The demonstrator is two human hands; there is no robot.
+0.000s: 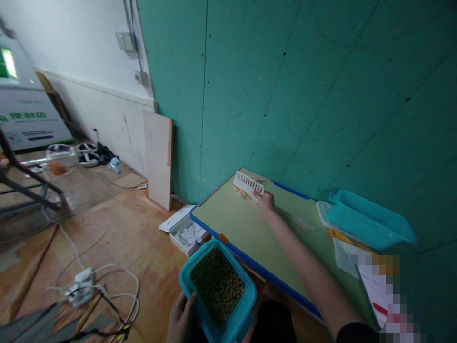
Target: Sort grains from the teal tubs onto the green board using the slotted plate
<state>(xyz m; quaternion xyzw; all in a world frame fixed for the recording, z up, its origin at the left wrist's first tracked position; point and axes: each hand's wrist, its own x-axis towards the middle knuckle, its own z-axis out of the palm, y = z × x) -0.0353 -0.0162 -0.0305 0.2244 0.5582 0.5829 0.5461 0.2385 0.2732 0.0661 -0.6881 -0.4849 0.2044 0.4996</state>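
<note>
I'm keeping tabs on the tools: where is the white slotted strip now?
In the head view, the white slotted strip is in the right hand, at the table's far left part, near the green wall and beside scattered grains.

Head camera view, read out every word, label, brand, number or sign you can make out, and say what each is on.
No text is clear enough to quote.
White panel, far left: large green characters, too blurred; smaller lines below, too small.
Paper with a red strip, right: faint print, too small; part is pixelated.
Turquoise container and white slotted piece: no lettering that I can make out.
</note>
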